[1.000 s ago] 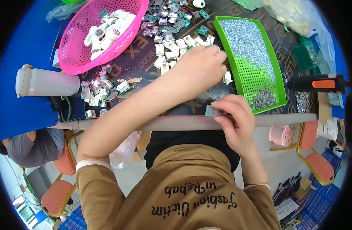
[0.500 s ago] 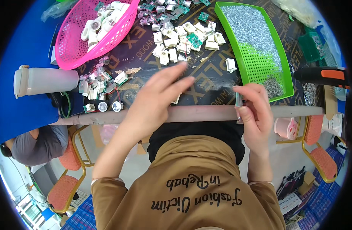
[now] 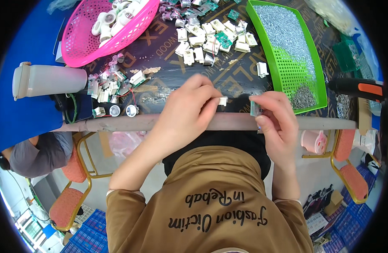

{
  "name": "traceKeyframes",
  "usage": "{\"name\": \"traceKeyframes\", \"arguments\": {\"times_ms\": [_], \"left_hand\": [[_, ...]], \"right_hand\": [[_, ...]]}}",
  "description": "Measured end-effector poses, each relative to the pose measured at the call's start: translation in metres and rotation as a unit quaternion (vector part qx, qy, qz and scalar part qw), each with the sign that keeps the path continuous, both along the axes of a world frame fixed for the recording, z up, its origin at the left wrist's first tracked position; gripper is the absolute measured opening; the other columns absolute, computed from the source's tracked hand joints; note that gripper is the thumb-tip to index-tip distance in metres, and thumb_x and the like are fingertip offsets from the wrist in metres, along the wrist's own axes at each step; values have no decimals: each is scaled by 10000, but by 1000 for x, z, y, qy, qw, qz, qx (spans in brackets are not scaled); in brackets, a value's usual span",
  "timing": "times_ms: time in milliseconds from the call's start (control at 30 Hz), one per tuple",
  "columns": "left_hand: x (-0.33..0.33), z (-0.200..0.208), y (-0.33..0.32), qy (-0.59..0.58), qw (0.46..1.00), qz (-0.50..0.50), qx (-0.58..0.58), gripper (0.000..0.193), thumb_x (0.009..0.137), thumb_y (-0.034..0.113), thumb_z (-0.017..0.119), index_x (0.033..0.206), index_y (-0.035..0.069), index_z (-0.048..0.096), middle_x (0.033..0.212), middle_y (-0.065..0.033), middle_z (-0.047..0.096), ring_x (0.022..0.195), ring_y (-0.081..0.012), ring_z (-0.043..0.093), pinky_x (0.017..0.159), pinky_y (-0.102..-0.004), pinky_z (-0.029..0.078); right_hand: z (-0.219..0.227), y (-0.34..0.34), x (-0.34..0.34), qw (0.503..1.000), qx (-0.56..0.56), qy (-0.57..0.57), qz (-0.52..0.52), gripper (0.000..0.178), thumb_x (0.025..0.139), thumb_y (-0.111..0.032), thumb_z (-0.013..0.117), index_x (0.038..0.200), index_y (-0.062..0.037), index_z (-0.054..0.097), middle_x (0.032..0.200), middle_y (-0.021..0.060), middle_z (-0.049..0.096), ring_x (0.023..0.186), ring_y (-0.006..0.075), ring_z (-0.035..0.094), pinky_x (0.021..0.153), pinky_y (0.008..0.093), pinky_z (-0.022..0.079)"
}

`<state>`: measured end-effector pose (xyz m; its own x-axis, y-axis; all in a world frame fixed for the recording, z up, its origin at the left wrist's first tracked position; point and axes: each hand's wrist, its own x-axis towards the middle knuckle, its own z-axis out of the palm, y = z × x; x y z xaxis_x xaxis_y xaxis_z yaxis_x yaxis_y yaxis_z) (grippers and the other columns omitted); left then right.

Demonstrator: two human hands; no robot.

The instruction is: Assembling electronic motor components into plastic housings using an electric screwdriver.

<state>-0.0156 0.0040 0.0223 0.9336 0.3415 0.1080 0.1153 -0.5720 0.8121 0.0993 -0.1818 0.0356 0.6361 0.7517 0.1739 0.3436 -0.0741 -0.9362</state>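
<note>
Shifting toward the green perforated plastic tray (image 3: 284, 74), left hand (image 3: 187, 103) is pinching a cream plastic block (image 3: 222, 101); nearer the tray, right hand (image 3: 282, 120) is edge-gripping a flat green circuit board (image 3: 255, 109), probably light, stiff, fragile.

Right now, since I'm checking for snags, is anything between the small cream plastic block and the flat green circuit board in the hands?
Nothing visible: between the cream block in the left hand and the green board in the right hand, only the dark printed tabletop shows.
</note>
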Motion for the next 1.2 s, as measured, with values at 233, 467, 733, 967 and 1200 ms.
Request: {"name": "traceKeyframes", "arguments": {"times_ms": [233, 467, 733, 967, 1200], "left_hand": [[18, -2, 9, 29, 999, -14, -14, 128, 888, 114, 633, 917, -5, 670, 694, -117, 606, 576, -216, 562, 545, -343, 420], [33, 4, 21, 107, 993, -50, 16, 186, 881, 163, 655, 891, -22, 646, 613, -136, 582, 551, -238, 566, 548, -343, 424], [2, 9, 20, 15, 997, -46, 58, 274, 809, 117, 732, 1067, 44, 676, 875, -82, 618, 764, -236, 578, 686, -329, 472], [8, -11, 11, -34, 993, -66, 95, 318, 715, 95, 749, 1018, 53, 658, 969, -91, 573, 953, -293, 543, 821, -383, 462], [8, -14, 5, -43, 993, -29, 103, 284, 700, 95, 740, 959, 31, 642, 936, -91, 562, 913, -301, 533, 778, -392, 457]], "right_hand": [[-2, 7, 0, 995, -47, -85, -4, 316, 809, 75, 657, 1107, -28, 676, 1002, 96, 622, 771, 185, 596, 667, 285, 496], [-7, 16, 5, 990, -59, -129, 7, 305, 816, 67, 655, 1102, -34, 674, 992, 99, 616, 787, 214, 613, 673, 297, 505], [-13, 23, 5, 983, -65, -171, 14, 316, 783, 38, 680, 1088, -44, 671, 984, 119, 618, 865, 296, 624, 736, 362, 511], [-12, 25, 2, 980, -94, -175, 28, 337, 770, 8, 706, 1097, -59, 664, 990, 118, 621, 886, 309, 614, 750, 387, 510], [-15, 34, 5, 960, -92, -259, 53, 294, 764, 12, 702, 1049, -43, 649, 975, 109, 604, 881, 309, 599, 750, 404, 499]]}}
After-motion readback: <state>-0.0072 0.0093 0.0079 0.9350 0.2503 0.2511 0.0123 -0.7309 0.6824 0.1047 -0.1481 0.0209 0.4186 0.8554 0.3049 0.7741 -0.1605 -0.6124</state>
